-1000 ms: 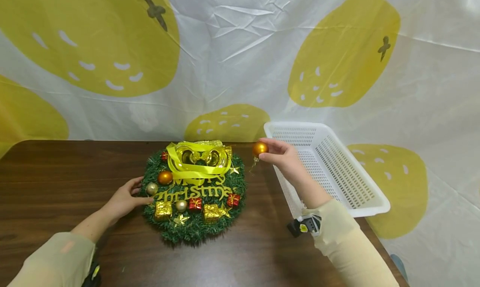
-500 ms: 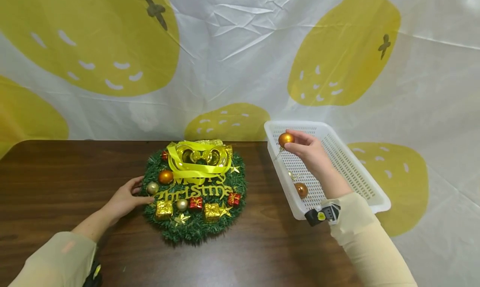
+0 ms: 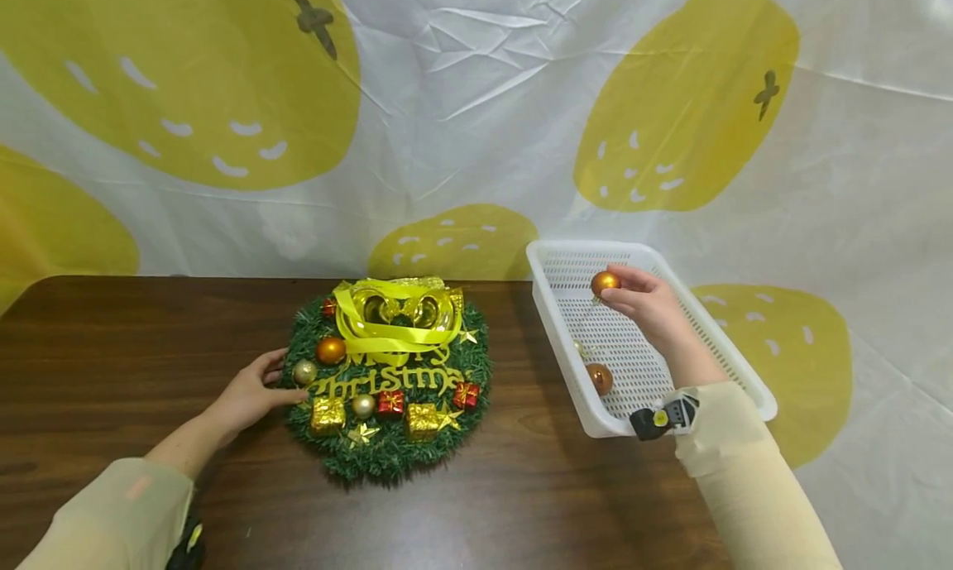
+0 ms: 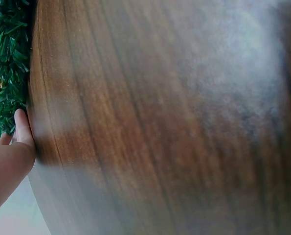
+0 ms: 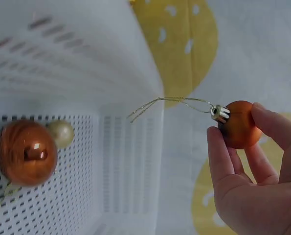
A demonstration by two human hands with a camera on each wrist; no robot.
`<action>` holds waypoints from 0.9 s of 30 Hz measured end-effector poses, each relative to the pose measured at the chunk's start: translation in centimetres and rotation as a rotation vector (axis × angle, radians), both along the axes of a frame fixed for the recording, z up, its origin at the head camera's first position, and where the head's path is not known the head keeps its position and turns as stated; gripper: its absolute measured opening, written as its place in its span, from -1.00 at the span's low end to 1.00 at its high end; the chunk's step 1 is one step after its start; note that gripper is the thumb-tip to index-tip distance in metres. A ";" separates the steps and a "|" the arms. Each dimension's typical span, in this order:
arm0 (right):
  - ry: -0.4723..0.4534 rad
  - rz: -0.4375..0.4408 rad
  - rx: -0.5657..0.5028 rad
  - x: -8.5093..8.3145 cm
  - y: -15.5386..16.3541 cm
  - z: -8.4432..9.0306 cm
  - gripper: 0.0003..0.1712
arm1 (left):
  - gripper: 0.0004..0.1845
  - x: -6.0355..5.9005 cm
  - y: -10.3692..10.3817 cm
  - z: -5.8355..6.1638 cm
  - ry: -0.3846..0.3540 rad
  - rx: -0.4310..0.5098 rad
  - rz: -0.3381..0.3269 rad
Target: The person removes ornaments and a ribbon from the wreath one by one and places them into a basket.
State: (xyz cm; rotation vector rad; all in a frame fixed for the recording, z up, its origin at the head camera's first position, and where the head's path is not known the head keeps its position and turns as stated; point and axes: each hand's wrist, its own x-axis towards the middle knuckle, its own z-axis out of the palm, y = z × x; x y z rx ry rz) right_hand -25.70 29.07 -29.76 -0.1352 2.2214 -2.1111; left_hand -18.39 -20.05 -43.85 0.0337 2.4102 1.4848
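Observation:
In the head view my right hand (image 3: 646,304) pinches an orange Christmas bauble (image 3: 605,285) above the white plastic basket (image 3: 554,313). The right wrist view shows the bauble's gold cap and a loose gold string (image 5: 172,99) hanging free. My left hand (image 3: 249,392) holds the left edge of a green Christmas wreath (image 3: 380,469), thumb on top and fingers against its side. On the wreath are gold "Merry Christmas" lettering (image 3: 395,380), an orange bauble (image 3: 331,350), small gift boxes, stars and gold balls. In the left wrist view the fingers (image 4: 23,129) touch the wreath's greenery.
Inside the basket lie a shiny copper bauble (image 5: 28,154) and a small pale gold ball (image 5: 61,133). A glossy gold piece with yellow ribbon (image 3: 398,338) covers the wreath's upper part. Behind the dark wooden table (image 3: 476,512) hangs a curtain with yellow fruit prints.
My right hand has carried the orange bauble rightward from beside the wreath to over the basket, uncovering the copper bauble in it. The left hand and wreath have stayed put.

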 end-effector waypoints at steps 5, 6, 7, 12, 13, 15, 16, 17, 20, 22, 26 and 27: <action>-0.053 -0.038 0.136 -0.7 1.3 -0.7 -0.59 | 0.01 0.0 0.0 0.0 0.003 0.002 0.003; -0.066 -0.045 0.162 -0.8 1.5 -0.8 -0.53 | 0.01 0.0 0.0 -0.1 0.001 0.001 0.004; -0.082 -0.051 0.195 -0.9 1.7 -1.0 -0.46 | 0.02 0.0 0.0 -0.1 0.001 0.001 0.003; -0.167 -0.070 0.278 -1.1 2.4 -1.5 -0.47 | 0.03 -0.1 0.0 -0.1 0.006 0.005 -0.002; -0.178 -0.070 0.279 -1.1 2.5 -1.6 -0.50 | 0.03 -0.1 0.0 -0.1 0.007 0.006 -0.003; -0.190 -0.066 0.254 -1.2 2.7 -1.6 -0.56 | 0.03 -0.1 0.0 -0.1 0.008 0.004 -0.003; -0.193 -0.063 0.246 -1.2 2.7 -1.6 -0.58 | 0.03 -0.1 0.0 -0.1 0.009 0.002 -0.003; -0.195 -0.059 0.238 -1.2 2.7 -1.6 -0.59 | 0.03 -0.1 -0.1 -0.1 0.009 0.001 -0.003; -0.202 -0.057 0.262 -1.2 2.7 -1.6 -0.57 | 0.03 -0.2 -0.1 -0.2 0.005 0.002 -0.001; -0.209 -0.057 0.308 -1.2 2.6 -1.5 -0.53 | 0.02 -0.2 -0.1 -0.3 0.001 0.004 0.002; -0.236 -0.066 0.388 -1.1 2.6 -1.5 -0.47 | 0.00 -0.3 -0.1 -0.5 0.007 0.005 0.007; -0.244 -0.068 0.403 -1.1 2.6 -1.4 -0.45 | -0.01 -0.3 -0.1 -0.5 0.009 0.005 0.008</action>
